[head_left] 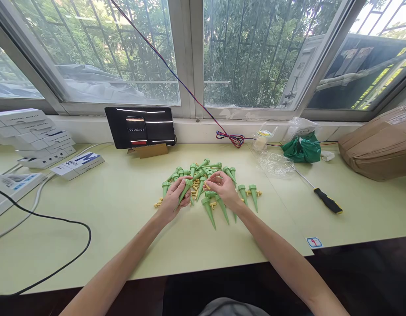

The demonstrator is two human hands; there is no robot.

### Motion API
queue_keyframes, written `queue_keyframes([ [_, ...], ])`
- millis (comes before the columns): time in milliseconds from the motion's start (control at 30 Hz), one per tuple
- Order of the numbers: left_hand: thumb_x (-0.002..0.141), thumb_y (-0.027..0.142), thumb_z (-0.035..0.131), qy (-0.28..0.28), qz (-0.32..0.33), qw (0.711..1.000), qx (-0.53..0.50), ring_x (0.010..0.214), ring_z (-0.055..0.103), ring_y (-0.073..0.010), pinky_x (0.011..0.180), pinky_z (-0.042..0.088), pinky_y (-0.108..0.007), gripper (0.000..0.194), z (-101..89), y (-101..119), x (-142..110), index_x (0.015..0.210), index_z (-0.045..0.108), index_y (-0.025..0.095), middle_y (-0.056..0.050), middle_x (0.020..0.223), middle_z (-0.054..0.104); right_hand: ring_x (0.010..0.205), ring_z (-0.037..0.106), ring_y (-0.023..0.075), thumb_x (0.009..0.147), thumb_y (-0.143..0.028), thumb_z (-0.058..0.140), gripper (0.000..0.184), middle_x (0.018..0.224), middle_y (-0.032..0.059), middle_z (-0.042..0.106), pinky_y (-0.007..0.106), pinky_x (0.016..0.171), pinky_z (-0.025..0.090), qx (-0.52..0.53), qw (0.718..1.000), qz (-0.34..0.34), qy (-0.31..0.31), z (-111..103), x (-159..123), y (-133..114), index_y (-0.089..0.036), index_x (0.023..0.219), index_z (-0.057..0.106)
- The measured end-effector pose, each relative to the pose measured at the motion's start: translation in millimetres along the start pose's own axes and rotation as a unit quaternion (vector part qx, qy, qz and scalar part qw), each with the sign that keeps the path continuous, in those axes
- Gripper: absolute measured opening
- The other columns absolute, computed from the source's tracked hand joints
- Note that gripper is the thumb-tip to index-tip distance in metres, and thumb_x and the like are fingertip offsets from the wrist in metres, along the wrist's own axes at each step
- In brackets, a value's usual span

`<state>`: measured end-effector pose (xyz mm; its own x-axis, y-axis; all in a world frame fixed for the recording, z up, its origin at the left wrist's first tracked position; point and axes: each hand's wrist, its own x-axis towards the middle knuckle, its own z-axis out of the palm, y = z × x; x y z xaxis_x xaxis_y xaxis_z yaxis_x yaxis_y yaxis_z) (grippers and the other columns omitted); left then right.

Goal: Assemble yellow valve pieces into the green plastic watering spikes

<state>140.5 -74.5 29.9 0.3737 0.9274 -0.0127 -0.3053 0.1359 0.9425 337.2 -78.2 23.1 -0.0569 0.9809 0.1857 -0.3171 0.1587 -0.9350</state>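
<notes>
A heap of green plastic cone spikes (207,172) with small yellow fittings (158,203) lies in the middle of the pale green table (123,210). My left hand (174,198) is closed round one green spike (184,189), held slanting with its tip down to the left. My right hand (225,188) hovers over the heap with thumb and fingers pinched on a small yellowish piece (207,186) next to the top of that spike. More spikes (209,210) lie loose in front of my right hand.
A dark tablet (140,127) showing a timer leans at the back. White boxes (34,136) are stacked at the left, with a black cable (58,219) beside them. A screwdriver (321,195), a green bag (301,149), plastic wrap and a brown package (380,145) lie at the right.
</notes>
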Motion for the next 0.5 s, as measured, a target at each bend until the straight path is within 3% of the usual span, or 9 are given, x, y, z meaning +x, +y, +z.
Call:
queue_keyframes([
  [233, 0.094, 0.045, 0.056, -0.002, -0.002, 1.0, 0.009, 0.042, 0.031, -0.0045, 0.043, 0.027, -0.018, 0.032, -2.2, -1.1, 0.5, 0.117, 0.058, 0.024, 0.005, 0.063, 0.045, 0.085, 0.072, 0.0196, 0.067, -0.034, 0.085, 0.039, 0.09, 0.0033, 0.071, 0.042, 0.09, 0.057, 0.005, 1.0, 0.015, -0.014, -0.3, -1.7, -2.1, -0.02, 0.088, 0.056],
  [500, 0.093, 0.042, 0.058, -0.013, 0.007, 1.0, 0.022, 0.043, 0.039, -0.0053, 0.043, 0.029, -0.019, 0.033, -1.0, -2.1, 1.1, 0.121, 0.055, 0.025, 0.001, 0.075, 0.059, 0.09, 0.072, 0.0217, 0.065, -0.038, 0.086, 0.039, 0.089, 0.0041, 0.073, 0.042, 0.093, 0.056, -0.002, 0.999, 0.013, -0.034, 1.7, -2.4, -4.2, -0.02, 0.085, 0.059],
])
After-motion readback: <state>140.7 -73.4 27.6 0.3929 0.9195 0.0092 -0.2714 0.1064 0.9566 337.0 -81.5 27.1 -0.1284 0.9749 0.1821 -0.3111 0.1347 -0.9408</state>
